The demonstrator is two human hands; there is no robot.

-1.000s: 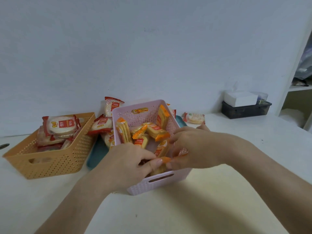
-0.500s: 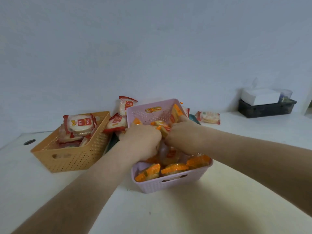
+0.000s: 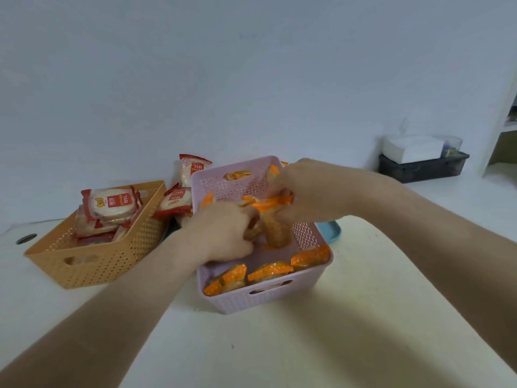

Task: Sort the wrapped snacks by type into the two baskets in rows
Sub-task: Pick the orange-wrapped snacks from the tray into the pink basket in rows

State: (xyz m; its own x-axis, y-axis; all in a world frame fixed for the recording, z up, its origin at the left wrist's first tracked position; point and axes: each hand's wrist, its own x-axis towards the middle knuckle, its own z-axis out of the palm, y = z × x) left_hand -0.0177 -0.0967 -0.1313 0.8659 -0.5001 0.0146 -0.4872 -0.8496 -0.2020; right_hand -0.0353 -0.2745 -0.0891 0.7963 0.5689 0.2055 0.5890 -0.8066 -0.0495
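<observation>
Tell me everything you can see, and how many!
table: one, white, under everything
pink basket: one, pale pink, middle of the table
orange basket: one, orange, to its left
orange-wrapped snacks: three rowed at the pink basket's near wall, more under the hands
red-and-white snacks: several in the orange basket, a few loose between the baskets
blue tray: one, light blue, behind the pink basket's right side
dark box: one, far right by the wall
white tissue box: one, on the dark box
round hole: one, dark, table's far left
left hand: one, in the pink basket; grip blurred
right hand: one, in the pink basket, pinching an upright orange-wrapped snack
</observation>
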